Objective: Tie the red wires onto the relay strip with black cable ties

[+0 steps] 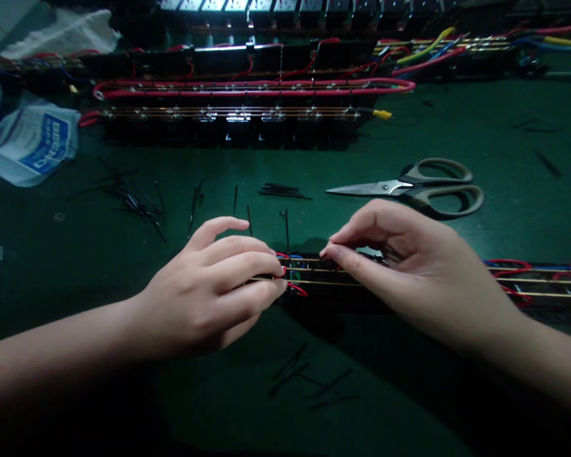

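A long black strip assembly (542, 279) with brass rods and red and blue wires runs across the green table under both hands. My left hand (223, 279) rests over its left part, fingers bent together around the rods near a red wire (297, 290); what lies between the fingertips is hidden. Just above the rods, my right hand (409, 273) has thumb and index finger pinched together on something too small to make out. Thin black ties (287, 231) stick up beyond the strip beside my left hand.
Grey-handled scissors (409, 186) lie behind my right hand. Loose black ties are scattered behind (283, 190) and in front (333, 387) of the strip. Wired assemblies (233, 114) with red cable cross the back of the table (495, 146). A plastic bag (38, 139) lies at left.
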Available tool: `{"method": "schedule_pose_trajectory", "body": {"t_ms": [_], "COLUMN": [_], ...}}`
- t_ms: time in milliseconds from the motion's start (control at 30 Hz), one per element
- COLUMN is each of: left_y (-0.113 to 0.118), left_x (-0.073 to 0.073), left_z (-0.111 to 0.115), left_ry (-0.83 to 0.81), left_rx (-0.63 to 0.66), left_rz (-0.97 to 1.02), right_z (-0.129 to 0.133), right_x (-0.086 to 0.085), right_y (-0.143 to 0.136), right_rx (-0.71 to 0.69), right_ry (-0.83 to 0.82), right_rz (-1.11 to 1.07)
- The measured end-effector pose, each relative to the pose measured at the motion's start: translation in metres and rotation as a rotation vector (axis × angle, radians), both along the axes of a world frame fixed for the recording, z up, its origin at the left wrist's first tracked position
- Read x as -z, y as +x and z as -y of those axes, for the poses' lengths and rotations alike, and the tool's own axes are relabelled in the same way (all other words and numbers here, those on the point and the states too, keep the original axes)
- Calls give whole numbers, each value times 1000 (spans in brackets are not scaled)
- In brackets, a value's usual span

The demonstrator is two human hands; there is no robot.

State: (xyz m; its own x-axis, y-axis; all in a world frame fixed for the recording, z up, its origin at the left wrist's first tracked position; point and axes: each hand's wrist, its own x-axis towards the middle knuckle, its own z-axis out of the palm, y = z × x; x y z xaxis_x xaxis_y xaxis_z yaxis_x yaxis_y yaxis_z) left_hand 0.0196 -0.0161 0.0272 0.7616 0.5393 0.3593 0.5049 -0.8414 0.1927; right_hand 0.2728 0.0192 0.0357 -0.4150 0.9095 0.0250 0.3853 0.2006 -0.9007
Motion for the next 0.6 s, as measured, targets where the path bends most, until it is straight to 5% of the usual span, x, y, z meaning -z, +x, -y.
{"method": "schedule_pose_trajectory", "body": {"t_ms": [600], "left_y": [-1], "left_x": [2], "left_z": [1], "left_ry": [173], "left_rx": [122], "left_rz": [-217], "right_z": [-3], "right_x": [0], "right_y": [2], "right_rx": [-99], "right_ry": [140], "right_rz": [156]}}
